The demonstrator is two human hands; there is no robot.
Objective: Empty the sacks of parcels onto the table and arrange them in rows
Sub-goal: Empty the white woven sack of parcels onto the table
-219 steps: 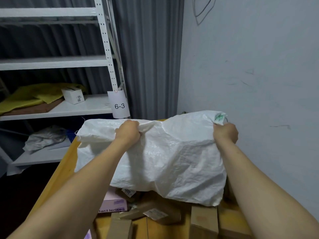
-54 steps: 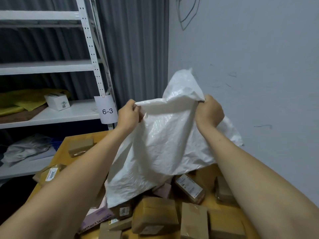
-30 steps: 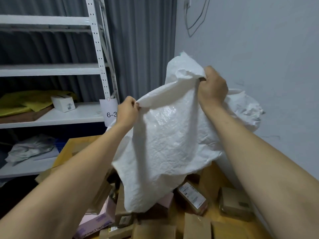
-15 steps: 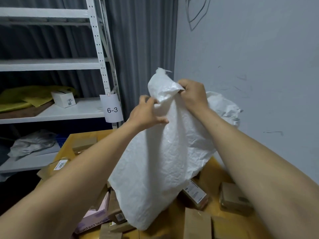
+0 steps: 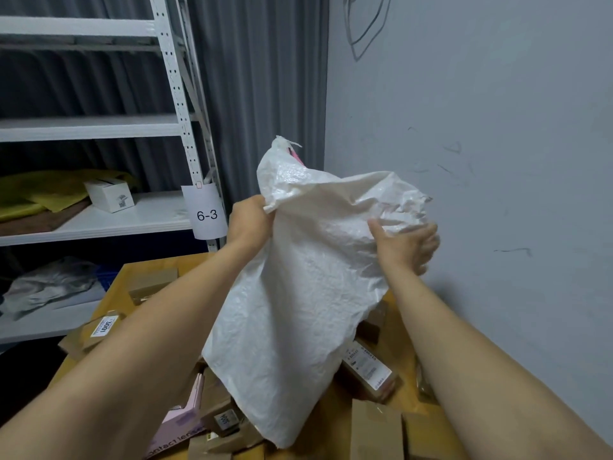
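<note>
Right hand let go of the sack; it's open against its side. Left hand grips the top. Sack hangs over parcels on the bench, likely empty. Next: make rows.

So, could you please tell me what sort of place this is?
Probably a parcel sorting or storage room: metal shelving with a 6-3 tag, labelled cardboard parcels heaped on the table, and a white woven sack.

The left forearm and right forearm are bare from frame edge to wrist; the left grip and right grip are bare too.
</note>
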